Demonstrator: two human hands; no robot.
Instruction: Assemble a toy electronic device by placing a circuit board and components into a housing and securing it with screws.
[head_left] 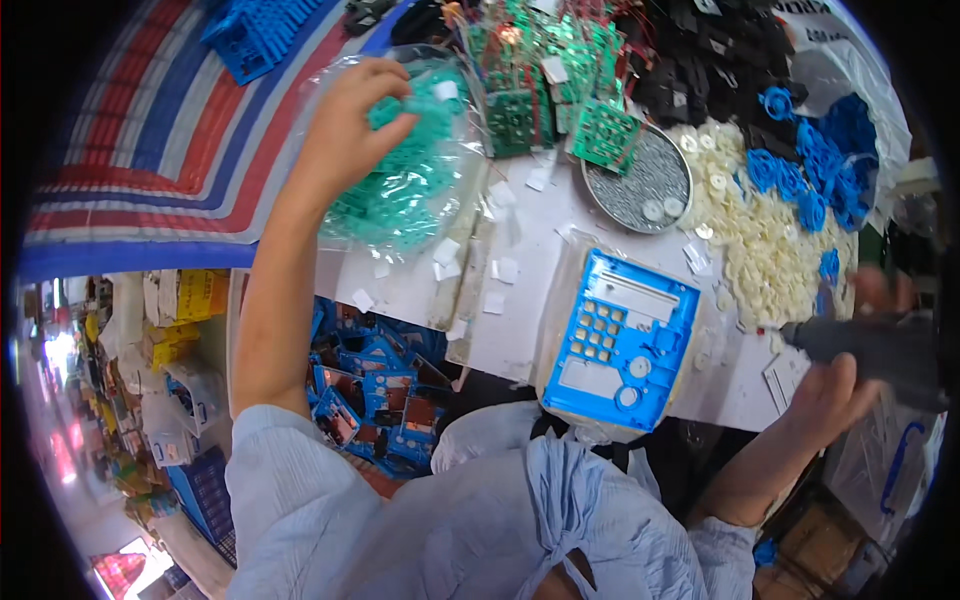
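My left hand (362, 125) is over a clear plastic bag (435, 215) of small green plastic parts (405, 175), its thumb and curled fingers apart with nothing visible between them. At the far right my right hand (832, 398) is closed round a dark electric screwdriver (870, 347), blurred by motion, its narrow end pointing left. Between my hands, at the table's near edge, a blue plastic housing (652, 385) with a grid of keypad holes lies inside face up on a pad wrapped in clear plastic. Two white discs rest in its lower right part.
Behind the housing stands a round metal bowl (640, 185) of small screws, a green circuit board (607, 135) across its rim. Cream plastic parts (765, 250), blue coiled cords (835, 160) and black parts (700, 60) heap up on the right. Blue housings (385, 395) fill a space below the table.
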